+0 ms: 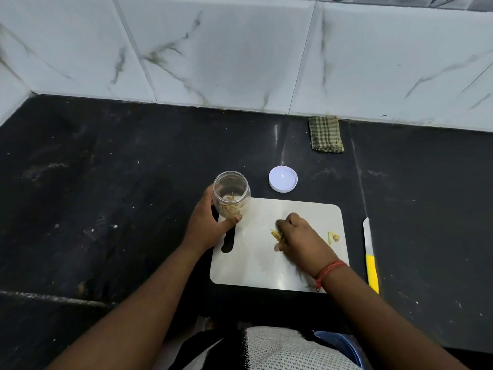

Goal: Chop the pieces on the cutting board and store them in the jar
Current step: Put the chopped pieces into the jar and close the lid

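- Your left hand [210,222] wraps its fingers and thumb round the jar [231,193], a small clear plastic cylinder with a rounded shoulder and a wide open mouth. You hold it at the board's far left corner, tilted with the mouth away from you, probably so the transfer from board to jar stays short.
- Inside the jar lie thin yellowish strips, so some of the storing is judged already done.
- Your right hand [301,236] rests knuckles-up on the middle of the cutting board [253,265], fingers curled over a small cluster of chopped pieces [276,235]; they appear to pinch or gather these, though the fingertips are hidden beneath the hand.
- The pieces are slender, pale-yellow slivers, limp and fibrous in look. A second small scrap [333,237] lies apart near the board's right edge and remains to be collected.
- The cutting board is a flat, pale, smooth sheet with rounded corners and a slot handle [229,243] on its left side, just below the jar.
- The knife [370,256], with a narrow pale blade and yellow handle, lies on the counter just beside the board's right edge; set down there, it suggests chopping is finished.
- The white round lid [283,178] lies on the black stone counter [106,182] beyond the board, near the jar, ready for closing.
- A folded checked cloth [326,134] sits against the marbled wall tiles [240,49].
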